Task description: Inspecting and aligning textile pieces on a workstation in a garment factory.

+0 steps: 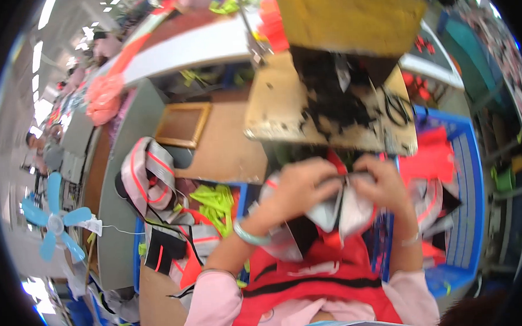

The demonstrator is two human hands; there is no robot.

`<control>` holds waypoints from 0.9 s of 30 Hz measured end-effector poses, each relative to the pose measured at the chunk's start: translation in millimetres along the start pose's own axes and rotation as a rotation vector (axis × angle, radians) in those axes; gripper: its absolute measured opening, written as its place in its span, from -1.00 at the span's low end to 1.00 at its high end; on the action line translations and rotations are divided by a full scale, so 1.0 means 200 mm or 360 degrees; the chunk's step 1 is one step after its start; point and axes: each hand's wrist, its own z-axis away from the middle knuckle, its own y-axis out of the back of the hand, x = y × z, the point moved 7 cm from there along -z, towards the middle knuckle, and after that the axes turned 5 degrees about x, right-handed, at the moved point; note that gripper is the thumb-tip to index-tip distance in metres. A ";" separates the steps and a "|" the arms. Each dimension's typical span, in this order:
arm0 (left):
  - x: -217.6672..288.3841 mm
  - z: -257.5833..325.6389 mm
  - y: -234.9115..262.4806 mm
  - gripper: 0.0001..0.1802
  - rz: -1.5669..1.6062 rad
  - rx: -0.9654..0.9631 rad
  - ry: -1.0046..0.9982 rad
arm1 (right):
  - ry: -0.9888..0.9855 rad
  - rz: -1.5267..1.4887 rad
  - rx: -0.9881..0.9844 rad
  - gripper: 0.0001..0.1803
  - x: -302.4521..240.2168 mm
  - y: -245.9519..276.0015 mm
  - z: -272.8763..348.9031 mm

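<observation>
A blue slatted crate (474, 183) stands right; a wooden work board (275, 98) lies just far of the grey-white fabric piece (356, 210), which left hand (301, 187) and right hand (384, 184) both pinch. Lifting carelessly could snag its folds on the board, or knock off the black-handled scissors (397, 107) (near its right edge).

Light-grey fabric piece (356, 209): red trim, bunched, hanging between left hand (308, 187) and right hand (383, 184).

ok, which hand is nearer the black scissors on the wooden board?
Right. The right hand is below the black scissors in the picture; the left hand is farther off, below and well to their left.
</observation>
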 end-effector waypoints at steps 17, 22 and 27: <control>-0.28 -0.56 0.10 -0.69 -0.0282 -0.0530 0.0332 | -0.0058 0.0083 0.0203 -0.65 0.10 0.11 -0.43; -0.35 -0.64 0.10 -0.71 -0.0128 -0.0598 0.0315 | -0.0207 -0.0125 0.0068 -0.75 0.21 0.09 -0.50; -0.42 -0.68 0.11 -0.72 0.0025 -0.0630 0.0510 | -0.0209 -0.0398 0.0138 -0.74 0.23 0.08 -0.55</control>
